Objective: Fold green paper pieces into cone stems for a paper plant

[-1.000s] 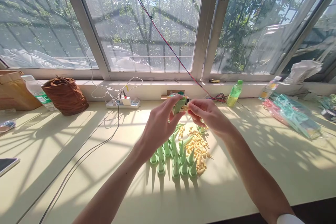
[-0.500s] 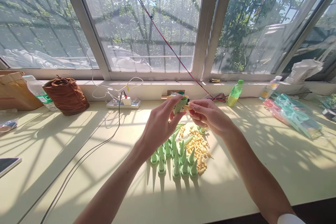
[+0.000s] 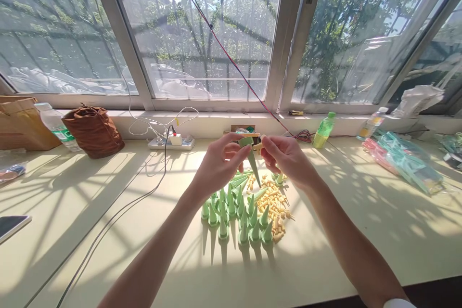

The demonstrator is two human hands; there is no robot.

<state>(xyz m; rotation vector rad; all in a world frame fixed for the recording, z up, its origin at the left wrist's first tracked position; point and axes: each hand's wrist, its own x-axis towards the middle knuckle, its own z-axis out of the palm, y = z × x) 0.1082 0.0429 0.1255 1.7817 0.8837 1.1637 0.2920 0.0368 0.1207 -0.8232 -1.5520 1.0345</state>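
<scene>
My left hand (image 3: 222,161) grips a green cone (image 3: 254,166) near its wide end, with the point slanting down and to the right. Close beside it, my right hand (image 3: 287,159) pinches a small tan peg-like piece (image 3: 257,146) against or just next to the cone's wide end; whether they touch I cannot tell. Several green cones (image 3: 243,234) stand point-up in rows on the table below. To their right lies a heap of small tan pieces (image 3: 272,199). More green cones (image 3: 241,179) lie on their sides behind the rows.
A power strip (image 3: 155,144) with cables sits by the window. A brown drawstring bag (image 3: 94,132) and a clear bottle (image 3: 59,127) stand at left. On the right are a green bottle (image 3: 324,131) and plastic bags (image 3: 404,156). A phone-like device (image 3: 12,226) lies at the left edge.
The cone in my left hand has tipped, so its point now shows below my fingers, slanting right. My right hand keeps its pinch on the tan piece beside it.
</scene>
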